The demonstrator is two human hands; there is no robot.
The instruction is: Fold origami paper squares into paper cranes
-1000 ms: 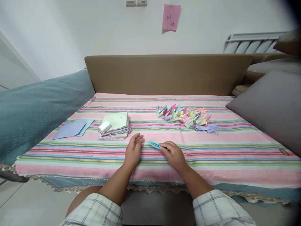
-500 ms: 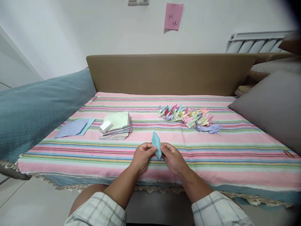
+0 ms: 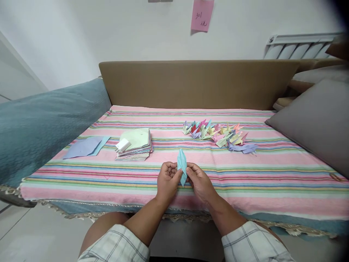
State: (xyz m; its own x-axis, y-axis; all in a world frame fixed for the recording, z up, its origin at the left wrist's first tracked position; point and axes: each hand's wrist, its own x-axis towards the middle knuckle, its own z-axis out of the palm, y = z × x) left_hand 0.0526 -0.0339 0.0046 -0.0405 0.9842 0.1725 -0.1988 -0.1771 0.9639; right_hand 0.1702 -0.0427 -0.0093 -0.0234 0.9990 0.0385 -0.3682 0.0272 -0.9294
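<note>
A light-blue folded paper (image 3: pixel 182 165), long and diamond-shaped, stands upright between my two hands above the striped cloth. My left hand (image 3: pixel 170 178) pinches its left edge, thumb on the near face and fingers behind. From the other side my right hand (image 3: pixel 199 181) grips the right edge the same way. The fingertips behind the paper are partly hidden. Farther back and to the right lies a cluster of folded paper cranes (image 3: pixel 218 134) in many colours.
A stack of coloured paper sheets (image 3: pixel 136 142) with a white charger plug (image 3: pixel 123 145) on it lies left of my hands. Farther left are loose purple (image 3: pixel 81 147) and blue sheets. A grey cushion (image 3: pixel 316 123) leans at the right; a brown backrest (image 3: pixel 196 85) stands behind.
The blue paper has turned slightly between my fingers, and its top leans less to the left. My left hand has shifted a little to the right. Both hands keep hold.
</note>
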